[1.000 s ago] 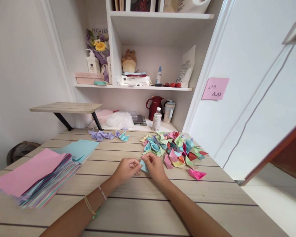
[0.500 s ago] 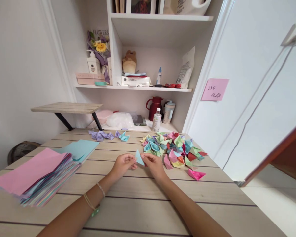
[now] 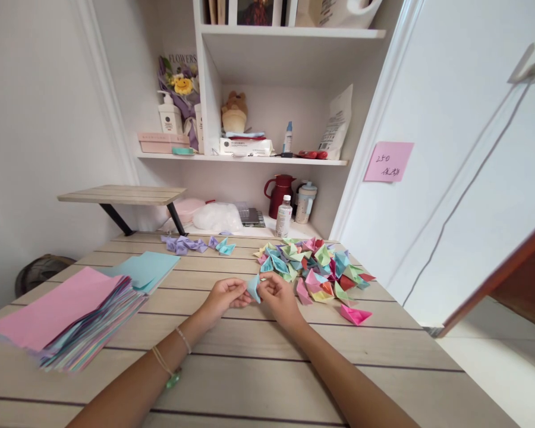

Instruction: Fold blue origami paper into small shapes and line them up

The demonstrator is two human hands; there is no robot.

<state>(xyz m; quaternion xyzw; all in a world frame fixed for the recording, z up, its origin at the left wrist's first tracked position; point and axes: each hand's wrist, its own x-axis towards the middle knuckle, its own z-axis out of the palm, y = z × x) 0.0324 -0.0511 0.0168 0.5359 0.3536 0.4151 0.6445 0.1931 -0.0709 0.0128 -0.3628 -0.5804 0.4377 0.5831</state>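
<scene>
A small light-blue folded paper piece (image 3: 254,286) is pinched between both hands just above the wooden table (image 3: 258,368). My left hand (image 3: 225,295) grips its left side with closed fingers. My right hand (image 3: 279,294) holds its right side, fingers curled. A pile of several folded paper boats (image 3: 314,267) in many colours lies just beyond and to the right of my right hand. One pink boat (image 3: 355,314) lies apart at the near right.
A stack of coloured paper sheets (image 3: 71,318), pink on top, sits at the left with light-blue sheets (image 3: 145,267) behind it. Purple and blue folded pieces (image 3: 196,244) lie at the far edge. Shelves with a red jug (image 3: 280,193), bottle (image 3: 284,216) and bags stand behind.
Both hands lifted the blue piece slightly off the table and away from me, and turned it between the fingers; it now looks narrower.
</scene>
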